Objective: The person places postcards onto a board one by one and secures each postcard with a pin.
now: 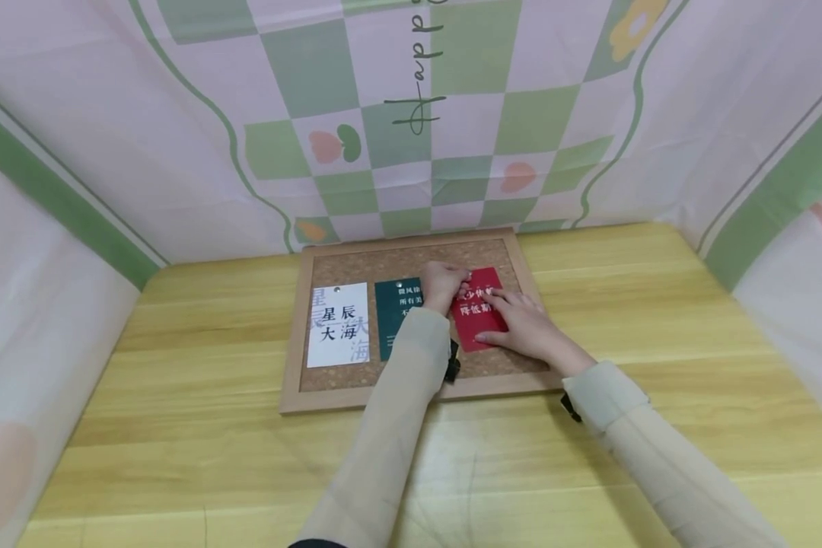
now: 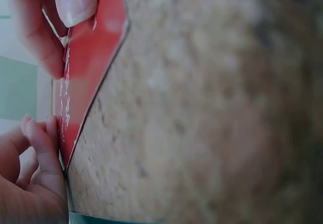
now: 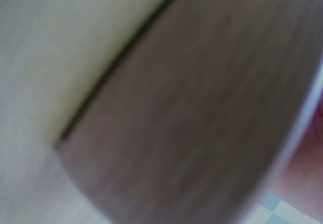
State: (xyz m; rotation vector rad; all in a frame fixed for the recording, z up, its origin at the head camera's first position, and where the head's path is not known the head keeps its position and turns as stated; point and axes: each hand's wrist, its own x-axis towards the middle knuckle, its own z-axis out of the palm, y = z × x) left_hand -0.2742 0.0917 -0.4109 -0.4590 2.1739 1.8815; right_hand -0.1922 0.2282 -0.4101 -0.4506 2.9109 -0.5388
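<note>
A red card (image 1: 476, 323) with white writing lies slightly tilted on the right part of a framed cork board (image 1: 397, 262). My left hand (image 1: 441, 286) has its fingers curled at the card's upper edge. Its fingertips pinch what looks like a small pushpin, mostly hidden by them. Spread over the card's right side, my right hand (image 1: 526, 327) rests its fingers on it, with the thumb near the lower edge. In the left wrist view, both hands touch the red card (image 2: 93, 57), whose near edge shows against the cork. The right wrist view is blurred and mostly sleeve.
Left of the red card, a green card (image 1: 387, 327) is partly covered by my left arm. A white card (image 1: 338, 335) is at the board's left, and each has a silver pin on top. A wooden table (image 1: 199, 426) carries the board; a checked cloth (image 1: 397, 137) hangs behind.
</note>
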